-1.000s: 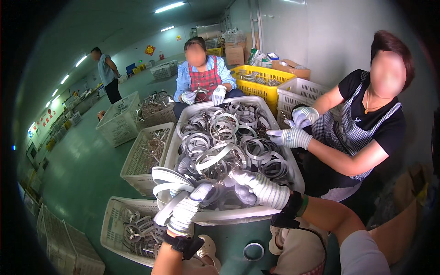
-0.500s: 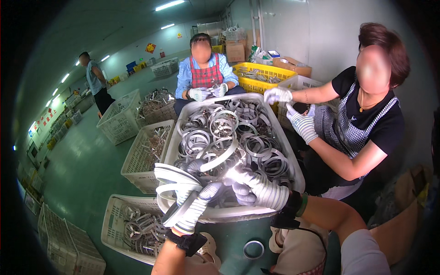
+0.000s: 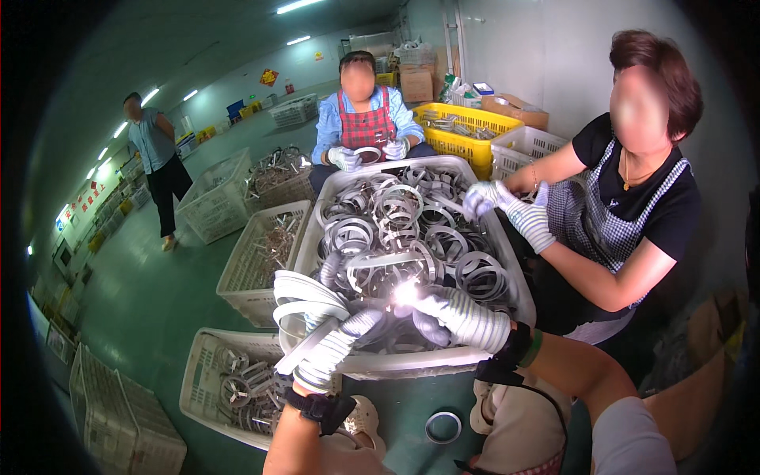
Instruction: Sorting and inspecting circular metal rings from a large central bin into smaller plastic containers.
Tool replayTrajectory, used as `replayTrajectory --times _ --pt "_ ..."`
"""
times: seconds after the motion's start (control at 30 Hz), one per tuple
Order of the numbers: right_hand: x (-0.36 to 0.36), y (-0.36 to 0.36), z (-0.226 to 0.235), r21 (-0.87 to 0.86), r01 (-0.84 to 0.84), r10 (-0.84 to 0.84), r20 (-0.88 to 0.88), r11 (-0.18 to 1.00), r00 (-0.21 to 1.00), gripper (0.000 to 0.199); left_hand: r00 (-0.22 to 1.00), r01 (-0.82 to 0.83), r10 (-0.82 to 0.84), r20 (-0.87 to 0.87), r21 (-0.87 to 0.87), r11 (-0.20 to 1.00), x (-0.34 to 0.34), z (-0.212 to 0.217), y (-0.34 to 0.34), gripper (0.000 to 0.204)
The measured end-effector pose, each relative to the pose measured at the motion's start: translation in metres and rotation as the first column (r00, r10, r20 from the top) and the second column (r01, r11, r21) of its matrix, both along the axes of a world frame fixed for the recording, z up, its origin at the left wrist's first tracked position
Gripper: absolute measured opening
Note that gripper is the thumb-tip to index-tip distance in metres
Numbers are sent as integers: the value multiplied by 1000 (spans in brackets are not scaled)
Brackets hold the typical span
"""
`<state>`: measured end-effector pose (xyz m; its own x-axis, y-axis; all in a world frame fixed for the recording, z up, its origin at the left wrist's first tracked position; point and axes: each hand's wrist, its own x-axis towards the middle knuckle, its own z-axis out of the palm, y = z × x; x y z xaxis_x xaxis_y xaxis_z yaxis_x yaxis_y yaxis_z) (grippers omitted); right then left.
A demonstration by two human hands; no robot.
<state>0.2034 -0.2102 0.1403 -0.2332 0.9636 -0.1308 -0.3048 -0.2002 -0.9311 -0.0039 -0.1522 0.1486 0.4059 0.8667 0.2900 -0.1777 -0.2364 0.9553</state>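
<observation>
Head view: gloved left hand (image 3: pixel 328 348) at 7–8 o'clock of the white tub (image 3: pixel 416 362), fingers grasping a stack of pale metal rings (image 3: pixel 313 309). Right hand (image 3: pixel 467 318) at 5 o'clock, fingers curled over the ring pile (image 3: pixel 402 233); glare hides the tips, cannot tell what they grip. Risk (judged): loosened left fingers could shed rings; interlocked bands may snag gloves.

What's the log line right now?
left hand: holding rings | right hand: over white tub, grip unclear | loose ring: floor
</observation>
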Motion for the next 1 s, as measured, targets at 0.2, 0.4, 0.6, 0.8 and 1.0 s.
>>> replayTrajectory --times 0.2,0.4,0.6,0.8,1.0 --pt "-3 -15 2 -46 -112 104 -148 993 983 42 954 66 91 -285 496 866 -11 4 3 97" --pt "-7 -16 -10 -56 -127 107 -275 990 955 43 951 15 95 -295 348 937 -12 4 -4 78" --pt "-11 -24 -16 -43 -102 85 -290 994 953 42 991 0 21 -130 156 988 -11 2 -20 48" --pt "-19 -25 -26 23 79 -81 93 997 992 33 817 -211 440 -373 517 829 -18 -17 -28 26" --pt "-25 -27 -19 -4 136 -135 128 991 983 29 937 -138 247 -247 390 911 -18 -29 -17 41"
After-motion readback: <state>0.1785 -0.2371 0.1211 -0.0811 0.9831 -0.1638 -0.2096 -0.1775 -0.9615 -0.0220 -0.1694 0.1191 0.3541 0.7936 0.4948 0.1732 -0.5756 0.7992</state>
